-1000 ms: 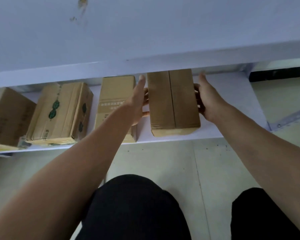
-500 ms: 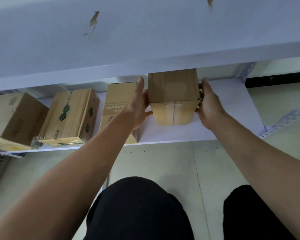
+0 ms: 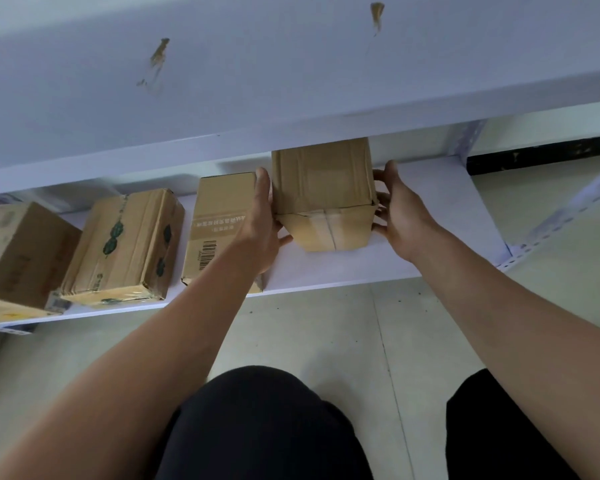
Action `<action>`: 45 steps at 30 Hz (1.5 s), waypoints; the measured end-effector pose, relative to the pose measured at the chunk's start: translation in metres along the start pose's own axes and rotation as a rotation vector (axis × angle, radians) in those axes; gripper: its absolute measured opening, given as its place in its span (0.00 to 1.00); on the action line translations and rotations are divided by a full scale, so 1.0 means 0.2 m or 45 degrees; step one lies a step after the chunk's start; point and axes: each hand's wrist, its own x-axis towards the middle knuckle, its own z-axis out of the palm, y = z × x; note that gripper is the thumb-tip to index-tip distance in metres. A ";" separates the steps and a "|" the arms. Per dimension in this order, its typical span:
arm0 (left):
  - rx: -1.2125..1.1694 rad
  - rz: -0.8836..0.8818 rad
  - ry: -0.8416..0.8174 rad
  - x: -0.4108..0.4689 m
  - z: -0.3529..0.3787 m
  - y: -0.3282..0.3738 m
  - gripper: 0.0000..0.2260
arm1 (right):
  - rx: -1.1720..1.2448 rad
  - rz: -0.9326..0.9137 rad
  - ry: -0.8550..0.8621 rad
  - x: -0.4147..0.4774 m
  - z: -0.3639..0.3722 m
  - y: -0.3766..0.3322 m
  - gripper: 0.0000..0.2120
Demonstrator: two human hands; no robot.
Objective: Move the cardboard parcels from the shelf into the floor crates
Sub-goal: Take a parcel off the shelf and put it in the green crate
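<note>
nearest are the person's two knees (image 3: 257, 420) in black trousers, over a pale floor (image 3: 326, 327). from there both bare forearms reach forward to the shelf (image 3: 430, 237). the left hand (image 3: 260, 230) lies against the left side of the held parcel (image 3: 323, 181), with the fingers straight along it and the thumb hooked under its lower front edge. the right hand (image 3: 400, 213) grips the right side, with the fingers bent onto the cardboard. so the held parcel is clamped between the two hands, over the right part of the white shelf. it is tilted, with its taped end turned to the camera and raised off the board. whether the far end touches the shelf, i cannot tell. just left of it, partly behind the left hand, a barcode parcel (image 3: 219, 209) lies on the shelf. further left lies a parcel with green marks (image 3: 129, 244). at the left edge is a plain parcel (image 3: 18, 251), partly cut off. above all of them runs the upper shelf board (image 3: 291, 64), which has two brown stains.
</note>
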 end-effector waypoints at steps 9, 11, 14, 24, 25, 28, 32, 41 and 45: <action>-0.128 0.108 -0.139 -0.06 -0.06 -0.11 0.37 | -0.048 -0.078 0.064 -0.03 0.03 0.11 0.25; -0.115 0.102 -0.154 -0.07 -0.08 -0.16 0.37 | -0.056 -0.036 0.069 -0.04 0.03 0.15 0.30; -0.048 0.088 -0.148 -0.08 -0.09 -0.22 0.39 | -0.038 0.010 0.060 -0.06 0.03 0.20 0.36; 0.008 -0.068 -0.216 -0.10 -0.12 -0.37 0.36 | 0.049 0.228 -0.003 -0.07 0.04 0.34 0.31; 0.012 -0.076 -0.217 -0.10 -0.11 -0.37 0.36 | 0.058 0.241 0.001 -0.07 0.04 0.35 0.31; -0.023 -0.095 -0.197 -0.08 -0.10 -0.37 0.37 | 0.109 0.246 -0.004 -0.06 0.06 0.36 0.30; -0.072 -0.129 -0.244 -0.08 -0.08 -0.36 0.38 | 0.179 0.234 -0.038 -0.05 0.07 0.35 0.31; -0.124 -0.069 -0.232 -0.13 -0.09 -0.29 0.35 | 0.292 0.027 -0.077 -0.13 0.09 0.29 0.30; -0.135 -0.140 -0.237 -0.31 -0.09 -0.25 0.31 | 0.276 0.123 -0.027 -0.31 0.13 0.26 0.31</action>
